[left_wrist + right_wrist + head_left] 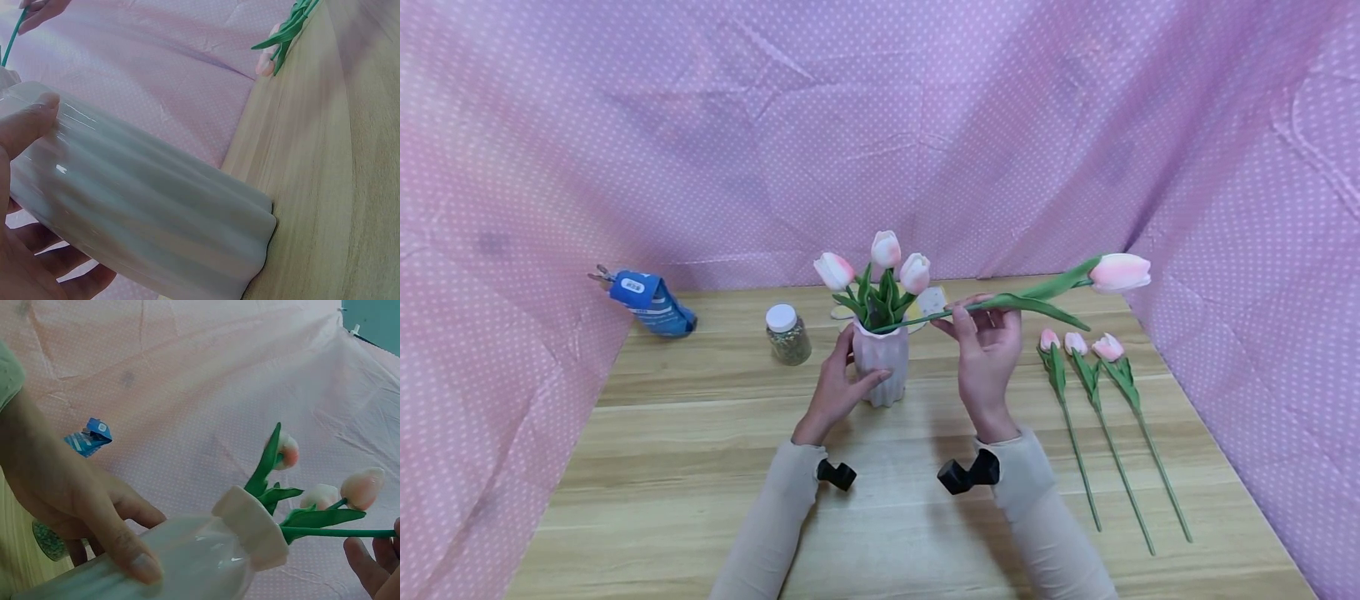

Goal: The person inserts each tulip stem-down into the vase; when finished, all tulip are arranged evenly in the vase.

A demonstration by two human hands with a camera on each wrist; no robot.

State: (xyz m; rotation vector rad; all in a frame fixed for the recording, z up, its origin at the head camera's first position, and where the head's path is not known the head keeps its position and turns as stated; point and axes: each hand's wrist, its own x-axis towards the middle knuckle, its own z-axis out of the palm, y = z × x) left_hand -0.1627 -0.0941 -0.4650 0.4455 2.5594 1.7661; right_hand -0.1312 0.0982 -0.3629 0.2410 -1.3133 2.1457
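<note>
A pale fluted vase (pixel 882 367) stands upright on the table with three pink-white tulips (pixel 886 250) in it. My left hand (pixel 837 385) grips the vase from its left side, thumb across the front, as the left wrist view shows on the glossy wall (pixel 144 181). My right hand (pixel 988 358) pinches the stem of another tulip (pixel 1120 273), held nearly level with its bloom to the right. The end of that stem (pixel 344 532) is at the vase's mouth in the right wrist view; whether it is inside, I cannot tell.
Three tulips (pixel 1092 379) lie side by side on the right of the wooden table (pixel 700 467). A white-capped jar (pixel 788 335) stands left of the vase, and a blue packet (pixel 655 304) is at the far left. Behind the vase lies a partly hidden pale item (pixel 932 300).
</note>
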